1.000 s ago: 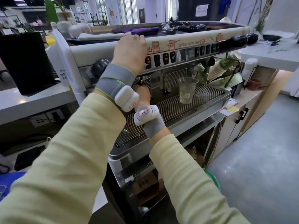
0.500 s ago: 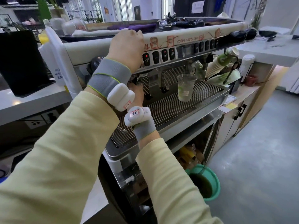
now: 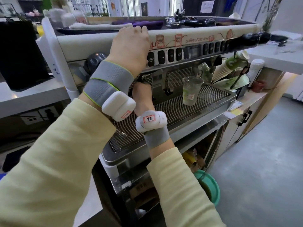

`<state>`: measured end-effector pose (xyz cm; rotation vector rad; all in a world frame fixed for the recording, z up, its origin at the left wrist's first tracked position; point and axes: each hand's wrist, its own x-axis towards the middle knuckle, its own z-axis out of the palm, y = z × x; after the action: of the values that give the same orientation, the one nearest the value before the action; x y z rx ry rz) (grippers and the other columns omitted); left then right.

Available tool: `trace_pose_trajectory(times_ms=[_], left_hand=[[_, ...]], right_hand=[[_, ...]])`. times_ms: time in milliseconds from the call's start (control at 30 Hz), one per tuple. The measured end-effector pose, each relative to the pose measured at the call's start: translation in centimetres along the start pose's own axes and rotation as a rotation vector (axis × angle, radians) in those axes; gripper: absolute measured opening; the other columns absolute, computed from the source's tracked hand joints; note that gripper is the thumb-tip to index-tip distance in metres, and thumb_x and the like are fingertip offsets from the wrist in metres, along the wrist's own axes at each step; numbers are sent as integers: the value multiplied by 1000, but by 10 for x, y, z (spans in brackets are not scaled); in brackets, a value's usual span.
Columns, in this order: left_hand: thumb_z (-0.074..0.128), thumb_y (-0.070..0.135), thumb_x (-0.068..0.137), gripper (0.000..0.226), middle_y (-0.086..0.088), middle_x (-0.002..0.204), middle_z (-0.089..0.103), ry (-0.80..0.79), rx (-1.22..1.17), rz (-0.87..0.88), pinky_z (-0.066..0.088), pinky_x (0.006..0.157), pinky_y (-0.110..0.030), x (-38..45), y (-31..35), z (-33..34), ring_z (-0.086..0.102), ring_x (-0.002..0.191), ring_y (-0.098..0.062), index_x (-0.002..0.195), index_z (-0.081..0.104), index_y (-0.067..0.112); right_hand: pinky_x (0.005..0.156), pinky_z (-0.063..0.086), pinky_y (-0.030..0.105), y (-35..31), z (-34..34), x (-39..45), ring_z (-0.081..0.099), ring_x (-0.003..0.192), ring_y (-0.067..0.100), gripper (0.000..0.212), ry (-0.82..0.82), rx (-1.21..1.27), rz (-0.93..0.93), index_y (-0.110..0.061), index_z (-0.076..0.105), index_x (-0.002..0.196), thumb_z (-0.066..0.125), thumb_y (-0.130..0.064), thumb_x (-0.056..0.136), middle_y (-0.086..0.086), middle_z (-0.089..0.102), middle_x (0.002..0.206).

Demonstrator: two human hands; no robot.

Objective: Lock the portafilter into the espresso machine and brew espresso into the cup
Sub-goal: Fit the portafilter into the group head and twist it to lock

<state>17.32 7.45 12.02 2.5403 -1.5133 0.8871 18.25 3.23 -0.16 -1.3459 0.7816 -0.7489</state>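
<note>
The espresso machine (image 3: 188, 40) fills the middle of the head view. My left hand (image 3: 131, 51) lies on its front panel, fingers curled over the top edge, just left of the black buttons (image 3: 164, 57). My right hand (image 3: 141, 95) is below it under the left group head, closed around the portafilter (image 3: 141, 78); only a bit of metal shows above my fingers and the handle is hidden. A clear plastic cup (image 3: 191, 90) stands upright on the drip tray (image 3: 209, 97), well to the right of the portafilter and not under it.
Another portafilter (image 3: 193, 22) and purple cloths lie on top of the machine. A stack of paper cups (image 3: 229, 66) leans at the tray's right end. A spoon (image 3: 121, 133) rests on the grate. A green bucket (image 3: 209, 185) stands on the floor below.
Both hands stay where they were, left on the machine's top edge and right under the group head. Only the camera has shifted a little.
</note>
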Motion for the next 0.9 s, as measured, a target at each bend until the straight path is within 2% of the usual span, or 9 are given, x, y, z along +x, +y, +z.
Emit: trace_pose_trajectory(times_ms=[133, 267, 433, 567, 667, 900], left_hand=[[63, 21, 85, 65, -22, 134, 46, -42, 25, 39, 37, 101, -48, -1, -4, -8, 41, 125, -38, 136, 30, -2], [63, 21, 84, 64, -23, 130, 49, -55, 37, 45, 38, 97, -49, -4, -4, -12, 43, 121, -39, 135, 32, -2], [63, 21, 84, 65, -22, 129, 49, -55, 32, 46, 38, 97, -49, -6, -4, -12, 44, 120, -38, 135, 32, -2], [64, 23, 83, 67, -22, 131, 48, -60, 32, 36, 38, 99, -49, -5, -4, -12, 43, 121, -38, 136, 30, -1], [64, 23, 83, 67, -22, 131, 49, -57, 19, 35, 38, 98, -49, -6, -4, -13, 44, 120, -38, 136, 31, -1], [64, 24, 83, 68, -21, 133, 48, -74, 5, 22, 38, 101, -50, -6, -5, -13, 41, 122, -38, 137, 31, 0]], right_hand=[[72, 48, 39, 0, -11, -1, 58, 81, 30, 25, -43, 61, 70, -17, 58, 88, 43, -27, 71, 7, 59, 79], [60, 45, 32, 0, -21, 2, 55, 72, 27, 19, -115, 142, 107, -16, 56, 94, 41, -22, 85, 10, 56, 77], [40, 37, 22, -3, -46, -2, 45, 42, 20, 23, -238, 333, 181, -7, 51, 80, 36, -15, 95, 7, 45, 57], [45, 34, 25, -9, -65, -2, 44, 41, 15, 26, -368, 391, 212, -9, 51, 79, 34, -16, 97, 5, 43, 61], [42, 34, 21, -10, -75, 1, 45, 39, 11, 28, -447, 392, 214, -10, 52, 79, 32, -18, 98, 3, 43, 63], [39, 38, 21, -16, -85, 4, 46, 42, 12, 25, -526, 285, 215, -9, 48, 78, 36, -19, 97, 4, 45, 64]])
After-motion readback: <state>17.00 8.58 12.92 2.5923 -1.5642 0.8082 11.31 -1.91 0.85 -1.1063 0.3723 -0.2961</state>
